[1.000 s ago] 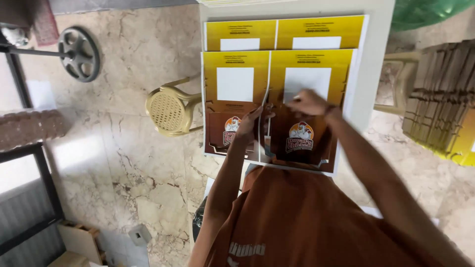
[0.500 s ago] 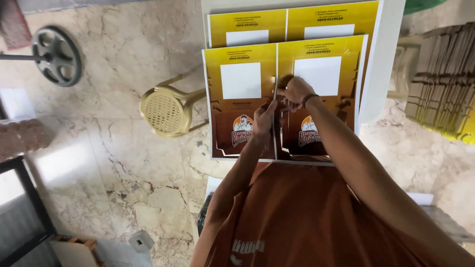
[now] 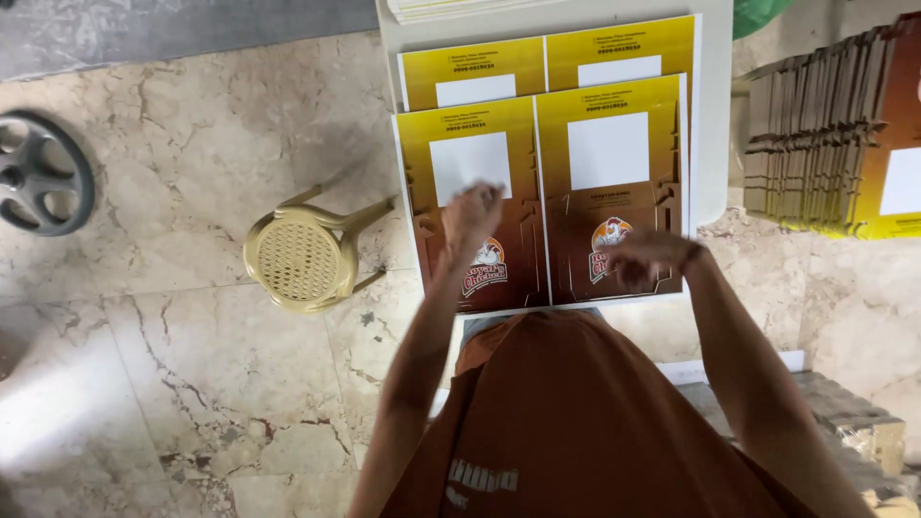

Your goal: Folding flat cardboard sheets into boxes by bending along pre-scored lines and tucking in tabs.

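The left hand (image 3: 470, 213) is up over the near left printed sheet (image 3: 470, 206), with its fingers bent in close. The hand looks blurry, so I cannot tell if its grip has pinched anything. The right hand (image 3: 645, 257) hangs over the low brown part of the near right printed sheet (image 3: 609, 182), curled like a loose fist, and I cannot tell if it holds anything either. Each hand is nearest to the sheet on its own side. The 2 near sheets lie flat, side by side, edges touching, with the long side running away from the person. Their near edges hang a little past the counter (image 3: 715, 144) edge, right by the person's body. 2 more yellow sheets (image 3: 547, 62) peek out behind them. To the right, well apart, stands a row of folded boxes (image 3: 825, 125). To the left, down on the marble floor (image 3: 173, 364), sits a yellow stool (image 3: 302, 254), with open room around it.
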